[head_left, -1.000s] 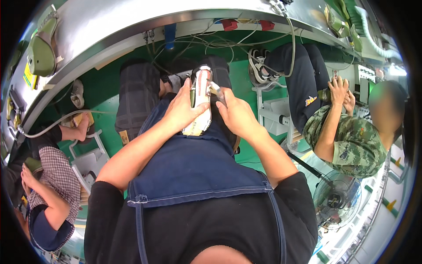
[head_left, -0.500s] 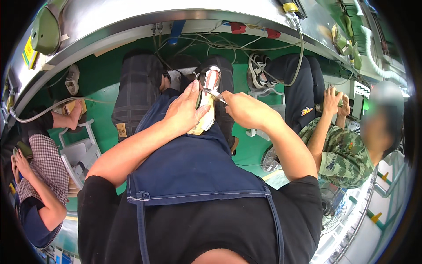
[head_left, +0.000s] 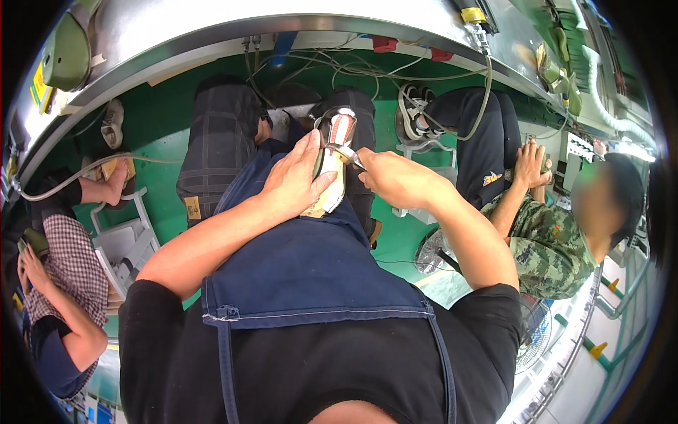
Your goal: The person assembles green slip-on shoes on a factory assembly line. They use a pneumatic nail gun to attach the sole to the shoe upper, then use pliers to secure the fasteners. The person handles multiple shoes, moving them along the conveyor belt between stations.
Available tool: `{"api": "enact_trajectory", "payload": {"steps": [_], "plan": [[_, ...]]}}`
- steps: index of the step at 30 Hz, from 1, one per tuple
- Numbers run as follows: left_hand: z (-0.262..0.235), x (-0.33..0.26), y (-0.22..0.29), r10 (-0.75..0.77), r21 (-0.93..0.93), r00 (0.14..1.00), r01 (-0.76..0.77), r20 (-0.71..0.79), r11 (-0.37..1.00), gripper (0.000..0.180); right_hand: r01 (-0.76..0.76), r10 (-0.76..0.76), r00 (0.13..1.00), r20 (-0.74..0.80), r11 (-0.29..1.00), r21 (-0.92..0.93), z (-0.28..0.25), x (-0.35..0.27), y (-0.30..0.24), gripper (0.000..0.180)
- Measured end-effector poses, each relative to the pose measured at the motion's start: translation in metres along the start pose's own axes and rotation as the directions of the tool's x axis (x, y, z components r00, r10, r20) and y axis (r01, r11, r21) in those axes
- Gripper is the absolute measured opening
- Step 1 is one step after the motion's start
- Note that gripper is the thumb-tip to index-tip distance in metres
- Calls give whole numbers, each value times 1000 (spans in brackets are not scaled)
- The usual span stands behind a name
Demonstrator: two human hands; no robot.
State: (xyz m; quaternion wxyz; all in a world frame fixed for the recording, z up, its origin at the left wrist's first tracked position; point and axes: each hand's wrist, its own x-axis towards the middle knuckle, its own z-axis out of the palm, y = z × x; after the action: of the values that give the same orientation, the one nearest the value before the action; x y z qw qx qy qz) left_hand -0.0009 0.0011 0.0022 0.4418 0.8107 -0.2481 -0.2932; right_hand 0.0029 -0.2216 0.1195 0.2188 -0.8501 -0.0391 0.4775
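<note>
A shoe (head_left: 330, 185) lies sole side up across my lap, its cream underside showing and a red-and-white patch near the far end. Along its left side my left hand (head_left: 295, 177) is stretched, fingers nearly straight, with the thumb over the underside, holding it. My right hand (head_left: 390, 174) is closed around the handle of metal pincers (head_left: 345, 152). Their curved, shiny head touches the shoe's underside near the red-and-white patch. The jaws are too small to make out clearly. The palm hides most of the handle.
A metal-edged bench (head_left: 212, 39) runs across the far side, with a green shoe (head_left: 67, 56) on its left end. Cables (head_left: 339, 63) hang beneath. Co-workers sit on both sides: one in a camouflage shirt (head_left: 551, 247) at right, another in checked cloth (head_left: 76, 247) at left.
The pincers' head has turned slightly on the shoe, and my right forearm has shifted a little outward. My left hand stays in place. The co-worker at right has moved their hands.
</note>
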Motion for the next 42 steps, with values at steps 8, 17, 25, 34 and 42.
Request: {"api": "enact_trajectory", "payload": {"steps": [8,17,25,34,42], "plan": [[2,-2,-1,-1,-34,1000,0,-29,999,90,-43,43,999,20,999,16,-2,4,-7,26],[1,-1,-4,-25,-83,1000,23,-16,996,90,-5,3,999,-42,999,-39,12,7,6,26],[-3,1,-4,-27,-77,1000,28,7,997,87,80,-89,993,-74,989,-123,12,7,12,16],[-6,4,-2,-39,-73,999,40,27,997,86,48,-47,999,12,987,-156,-2,6,7,14],[6,35,-28,-195,-853,934,355,301,383,54,52,-79,993,-89,962,-269,9,8,16,15]]}}
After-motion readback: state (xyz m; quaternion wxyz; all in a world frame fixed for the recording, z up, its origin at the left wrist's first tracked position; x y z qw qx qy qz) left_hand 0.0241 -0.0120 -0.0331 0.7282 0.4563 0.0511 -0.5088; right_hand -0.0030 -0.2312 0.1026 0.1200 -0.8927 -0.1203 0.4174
